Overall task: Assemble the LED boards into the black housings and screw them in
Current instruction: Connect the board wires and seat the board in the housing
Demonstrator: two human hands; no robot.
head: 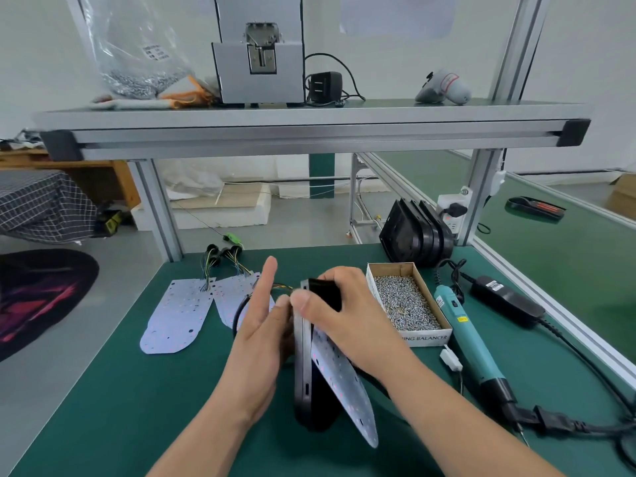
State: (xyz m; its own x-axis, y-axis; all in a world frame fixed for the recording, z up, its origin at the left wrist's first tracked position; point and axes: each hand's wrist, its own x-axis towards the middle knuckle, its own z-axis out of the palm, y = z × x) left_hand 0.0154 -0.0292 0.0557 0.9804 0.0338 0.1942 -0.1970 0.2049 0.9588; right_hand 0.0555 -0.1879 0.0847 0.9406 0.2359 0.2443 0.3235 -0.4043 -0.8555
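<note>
A black housing (304, 380) stands on edge on the green table (103, 407), tilted. My right hand (340, 315) grips its top end, thumb on the near rim. A white LED board (347, 383) leans out of the housing on its right side. My left hand (265, 325) lies with straight fingers against the housing's left face, where the wires (241, 308) come out. Two more LED boards (179, 315) with wire bundles lie flat at the left. A stack of black housings (413, 232) stands at the back right.
An open cardboard box of screws (406, 301) sits right of my hands. Beside it lies a teal electric screwdriver (468, 342) with its black power brick (506, 301) and cable. An aluminium shelf (309, 132) spans overhead with a screw feeder (260, 49).
</note>
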